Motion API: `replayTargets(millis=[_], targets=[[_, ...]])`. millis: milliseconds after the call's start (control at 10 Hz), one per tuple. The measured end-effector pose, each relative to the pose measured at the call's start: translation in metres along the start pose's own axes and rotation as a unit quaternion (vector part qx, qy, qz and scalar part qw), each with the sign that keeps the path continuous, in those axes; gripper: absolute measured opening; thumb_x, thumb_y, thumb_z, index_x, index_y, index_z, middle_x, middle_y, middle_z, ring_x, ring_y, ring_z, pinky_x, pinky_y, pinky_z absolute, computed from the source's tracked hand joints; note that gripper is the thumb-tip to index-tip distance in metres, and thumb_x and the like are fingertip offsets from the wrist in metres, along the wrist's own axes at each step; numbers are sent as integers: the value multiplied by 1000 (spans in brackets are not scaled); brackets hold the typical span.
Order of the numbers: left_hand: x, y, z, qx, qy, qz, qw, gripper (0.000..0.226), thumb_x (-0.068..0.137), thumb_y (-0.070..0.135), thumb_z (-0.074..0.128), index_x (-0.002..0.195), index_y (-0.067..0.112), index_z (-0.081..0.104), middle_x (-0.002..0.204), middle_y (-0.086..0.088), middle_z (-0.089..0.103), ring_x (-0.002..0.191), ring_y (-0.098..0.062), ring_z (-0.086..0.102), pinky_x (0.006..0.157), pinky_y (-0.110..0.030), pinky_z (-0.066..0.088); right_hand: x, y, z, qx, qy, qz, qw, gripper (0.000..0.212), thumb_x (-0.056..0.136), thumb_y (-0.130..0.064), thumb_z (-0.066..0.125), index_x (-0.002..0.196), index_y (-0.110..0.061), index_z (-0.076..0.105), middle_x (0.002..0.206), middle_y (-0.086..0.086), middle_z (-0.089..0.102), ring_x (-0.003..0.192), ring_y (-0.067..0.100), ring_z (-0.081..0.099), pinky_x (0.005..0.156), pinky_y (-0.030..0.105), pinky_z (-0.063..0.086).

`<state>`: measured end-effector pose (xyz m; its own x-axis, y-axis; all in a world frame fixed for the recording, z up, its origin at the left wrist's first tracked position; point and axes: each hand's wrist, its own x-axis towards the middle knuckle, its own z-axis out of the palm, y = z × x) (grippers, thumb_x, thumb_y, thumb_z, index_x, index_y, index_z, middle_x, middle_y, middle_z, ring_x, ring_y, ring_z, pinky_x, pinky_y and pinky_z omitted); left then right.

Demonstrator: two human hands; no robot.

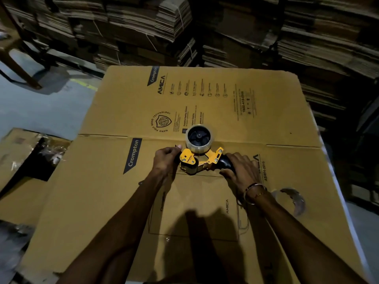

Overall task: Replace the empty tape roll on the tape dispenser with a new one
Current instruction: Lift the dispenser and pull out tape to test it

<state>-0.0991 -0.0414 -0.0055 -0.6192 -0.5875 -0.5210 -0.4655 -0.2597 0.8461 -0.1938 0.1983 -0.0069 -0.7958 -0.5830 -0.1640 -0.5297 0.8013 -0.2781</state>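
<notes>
Head view. Tape dispenser point(202, 158), yellow frame with black handle, lies on a flattened printed carton point(205, 103) that serves as the work surface. A tape roll point(198, 139) sits on the dispenser's hub, at the far side of the frame; it looks like a full clear roll, so the new one appears to be already mounted. An empty tape core point(292, 199) lies on the carton to the right, well apart from the dispenser, just beyond the right wrist.

Right hand point(239, 171) is wrapped around the black handle, steadying the tool. Left hand point(167, 158) is at the front end of the dispenser, fingers curled in with the thumb tip up; it seems to pinch something by the roller end, probably the free tape end, but the tape itself is too clear to make out.

Judgement: step in hand is threading the tape through the front. To do it well: keep the handle pinned flat, draw the free end straight and untwisted past the roller toward the blade, and keep fingertips off the serrated edge.

Stacks of bundled flat cardboard point(225, 27) fill the background.
</notes>
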Motion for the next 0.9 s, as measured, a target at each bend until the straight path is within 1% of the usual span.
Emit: replayTargets(millis=[100, 200, 300, 500, 600, 700, 800, 900], targets=[[1, -1, -2, 52, 10, 35, 998, 25, 90, 37, 70, 94, 13, 78, 94, -7, 78, 95, -23, 73, 90, -39, 58, 3, 1, -1, -8, -4, -2, 1000, 54, 92, -47, 60, 140, -26, 49, 126, 0, 58, 112, 27, 51, 84, 38, 32], [1, -1, -3, 98, 16, 67, 993, 30, 93, 37, 66, 104, 10, 76, 96, -3, 77, 95, -18, 71, 85, -31, 56, 5, 0, -4, -18, -5, -5, 1000, 54, 93, -48, 57, 141, -26, 47, 129, 0, 57, 114, 26, 50, 88, 38, 33], [1, -2, -7, 129, 17, 79, 988, 32, 93, 40, 66, 104, 12, 77, 92, -1, 76, 96, -19, 71, 91, -38, 57, 7, -3, -8, -32, -9, -12, 999, 54, 94, -49, 57, 142, -26, 46, 131, -1, 56, 116, 25, 49, 89, 38, 33], [-4, 0, -9, 144, 4, 86, 986, 32, 96, 38, 62, 109, 12, 75, 95, -3, 74, 94, -18, 67, 80, -28, 52, 6, -6, -11, -39, -17, -2, 999, 54, 95, -49, 56, 143, -28, 44, 134, -1, 54, 119, 23, 49, 92, 39, 34], [-4, 1, -10, 158, -6, 91, 983, 31, 97, 36, 61, 111, 11, 74, 97, -3, 73, 96, -20, 67, 85, -35, 52, 5, -7, -10, -39, -14, 5, 999, 54, 95, -49, 56, 143, -29, 43, 133, -1, 54, 119, 23, 49, 92, 38, 34], [-8, 4, -10, 219, -1, 122, 968, 28, 98, 36, 58, 101, 12, 74, 93, -4, 74, 92, -22, 68, 83, -38, 53, 4, -11, -9, -38, -15, 14, 999, 55, 95, -46, 56, 144, -27, 42, 134, -1, 53, 120, 23, 49, 94, 40, 36], [-10, 9, -8, 291, 17, 179, 940, 32, 98, 36, 57, 106, 8, 71, 97, -14, 74, 95, -31, 69, 83, -45, 55, 3, -14, -11, -23, -21, 18, 999, 58, 95, -42, 57, 147, -24, 39, 139, 0, 50, 123, 23, 47, 98, 40, 36], [-13, 22, -4, 329, 50, 206, 920, 45, 99, 33, 57, 133, 4, 58, 125, -19, 68, 115, -33, 64, 95, -45, 52, 4, -19, -20, 18, 1, 15, 1000, 59, 96, -39, 55, 149, -22, 37, 142, 1, 48, 126, 24, 45, 100, 40, 35]])
